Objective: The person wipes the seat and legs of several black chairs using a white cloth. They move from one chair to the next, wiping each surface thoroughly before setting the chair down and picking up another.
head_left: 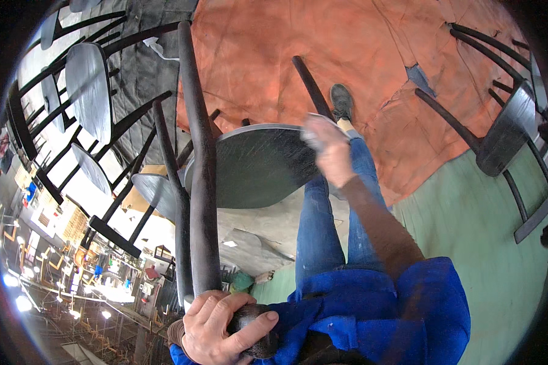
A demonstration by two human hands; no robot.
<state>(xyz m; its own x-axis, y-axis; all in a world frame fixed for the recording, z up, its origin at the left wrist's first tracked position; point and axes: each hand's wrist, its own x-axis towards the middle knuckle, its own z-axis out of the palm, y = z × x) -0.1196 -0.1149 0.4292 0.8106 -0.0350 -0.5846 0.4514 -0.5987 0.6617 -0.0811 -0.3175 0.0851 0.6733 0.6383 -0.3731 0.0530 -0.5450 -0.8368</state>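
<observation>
A dark-stained wooden chair [249, 170] stands tilted in front of me, its rounded seat facing me and its legs sticking out. My left hand [222, 328] is closed round the chair's thick, dark end piece, close to my body. At the seat's right edge is my right hand [333, 155], blurred by motion. It presses a pale grey-white pad or cloth [313, 135] against the seat; whether this is sandpaper or fabric I cannot tell. Fine light streaks show on the seat's dark surface.
Several similar dark chairs [88, 91] stand crowded on the left. Another dark chair [508, 134] is at the right. An orange sheet [249, 55] and a green sheet [463, 225] cover the floor. My shoe [341, 100] rests on the orange one.
</observation>
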